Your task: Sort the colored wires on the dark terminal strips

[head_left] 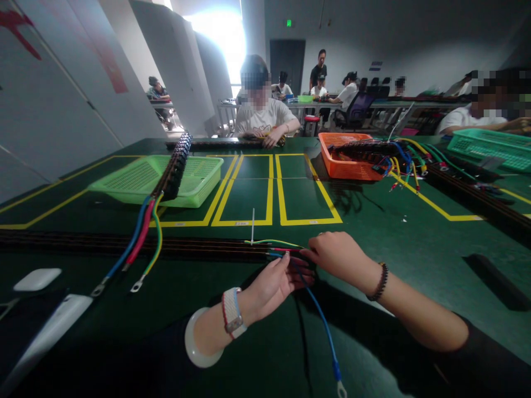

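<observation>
Across your worktop: lime basket, orange basket
Your left hand: palm up, pinch unclear
Right hand: knuckles up, pinching wires

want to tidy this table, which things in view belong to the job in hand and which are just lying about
Looks part of the job:
- blue wire with ring terminal, at the hands
- red wire
- yellow-green wire
- long black cable chain
- white cable tie

Seems just lying about:
- white rounded object
- black strip
</observation>
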The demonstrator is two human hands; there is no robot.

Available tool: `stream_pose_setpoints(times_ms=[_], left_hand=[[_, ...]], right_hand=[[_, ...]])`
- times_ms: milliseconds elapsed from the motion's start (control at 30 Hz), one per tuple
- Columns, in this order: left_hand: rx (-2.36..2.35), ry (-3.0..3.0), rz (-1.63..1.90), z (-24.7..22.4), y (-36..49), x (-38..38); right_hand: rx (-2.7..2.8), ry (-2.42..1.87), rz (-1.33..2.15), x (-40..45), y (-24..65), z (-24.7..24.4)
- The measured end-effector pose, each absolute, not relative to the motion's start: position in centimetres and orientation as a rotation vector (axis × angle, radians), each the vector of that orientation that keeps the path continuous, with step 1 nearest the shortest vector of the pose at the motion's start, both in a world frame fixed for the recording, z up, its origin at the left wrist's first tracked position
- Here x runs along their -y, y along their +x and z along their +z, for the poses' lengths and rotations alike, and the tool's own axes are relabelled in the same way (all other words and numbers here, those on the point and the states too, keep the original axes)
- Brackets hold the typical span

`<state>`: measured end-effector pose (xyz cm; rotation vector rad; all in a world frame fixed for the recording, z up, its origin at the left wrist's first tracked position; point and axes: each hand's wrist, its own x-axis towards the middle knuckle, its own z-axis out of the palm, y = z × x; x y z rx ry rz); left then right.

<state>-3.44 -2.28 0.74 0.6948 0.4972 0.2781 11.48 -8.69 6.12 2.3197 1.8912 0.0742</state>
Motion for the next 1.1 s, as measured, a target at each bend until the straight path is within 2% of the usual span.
stream_pose_setpoints(times_ms=[533, 733, 967, 1100], left_hand=[[-0.565, 0.766, 0.215, 1.8, -3.8, 2.2], [-0.514, 0.665, 0.241, 0.9, -3.6, 2.0], [-0.557, 0.549, 0.22, 0.6, -3.3, 1.9], [-0.551, 0.557, 0.202, 0.9, -3.2, 1.9]], right_hand=[[-1.861, 2.409, -0.202, 7.3, 13.0, 3.1], [-1.844, 2.504, 0.089, 8.9, 11.0, 6.0], [-2.076, 2.275, -0.17, 11.7, 7.0, 7.0], [-2.014, 2.181, -0.101, 11.9, 6.4, 5.8]])
